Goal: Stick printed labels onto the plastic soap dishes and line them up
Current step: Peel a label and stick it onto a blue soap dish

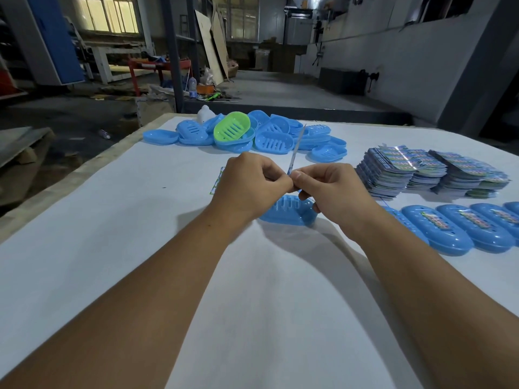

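Right now I hold my left hand (250,182) and right hand (327,186) close together, both pinching a thin label (295,150) that stands on edge, probably to peel its back off. A blue soap dish (289,211) waits right under them on the tabletop (112,234). Finished dishes (455,226) line up on the right, near the label stacks (415,169).

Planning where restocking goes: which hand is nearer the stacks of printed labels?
Right. The right hand is at table centre, just left of the label stacks; the left hand lies farther left, fingertips meeting the right's on a label strip.
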{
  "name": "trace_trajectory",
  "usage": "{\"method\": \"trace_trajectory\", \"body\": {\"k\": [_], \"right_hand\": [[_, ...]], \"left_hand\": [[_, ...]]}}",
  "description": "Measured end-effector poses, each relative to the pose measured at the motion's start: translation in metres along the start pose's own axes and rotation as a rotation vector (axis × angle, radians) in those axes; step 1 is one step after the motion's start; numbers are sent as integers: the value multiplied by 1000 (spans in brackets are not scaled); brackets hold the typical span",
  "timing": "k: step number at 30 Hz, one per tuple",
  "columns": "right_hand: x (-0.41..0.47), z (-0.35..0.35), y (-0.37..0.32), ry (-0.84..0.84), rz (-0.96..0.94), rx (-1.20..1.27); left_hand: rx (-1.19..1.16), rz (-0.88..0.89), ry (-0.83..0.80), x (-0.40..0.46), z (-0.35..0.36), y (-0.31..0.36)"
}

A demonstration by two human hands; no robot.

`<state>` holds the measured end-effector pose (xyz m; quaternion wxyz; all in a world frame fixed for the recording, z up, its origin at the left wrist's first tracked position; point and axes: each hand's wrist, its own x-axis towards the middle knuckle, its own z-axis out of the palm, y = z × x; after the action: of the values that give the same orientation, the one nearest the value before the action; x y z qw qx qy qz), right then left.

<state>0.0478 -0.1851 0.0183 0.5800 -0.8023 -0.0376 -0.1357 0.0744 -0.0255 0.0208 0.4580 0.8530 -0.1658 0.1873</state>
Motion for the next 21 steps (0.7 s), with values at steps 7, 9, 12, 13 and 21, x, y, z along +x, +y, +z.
{"method": "trace_trajectory", "body": {"k": [7,9,12,13,21], "right_hand": [[0,2,1,15,-26,-89],[-1,2,1,8,-37,-113],[-1,4,2,11,-47,-123],[-1,5,3,16,-49,-133],[2,8,4,57,-97,-277]], "left_hand": [[106,9,-11,-1,-1,2],[145,29,-13,-2,-2,3],[162,20,-14,-2,-1,4],[163,14,-14,-1,0,5],[108,-67,-5,1,2,3]]}}
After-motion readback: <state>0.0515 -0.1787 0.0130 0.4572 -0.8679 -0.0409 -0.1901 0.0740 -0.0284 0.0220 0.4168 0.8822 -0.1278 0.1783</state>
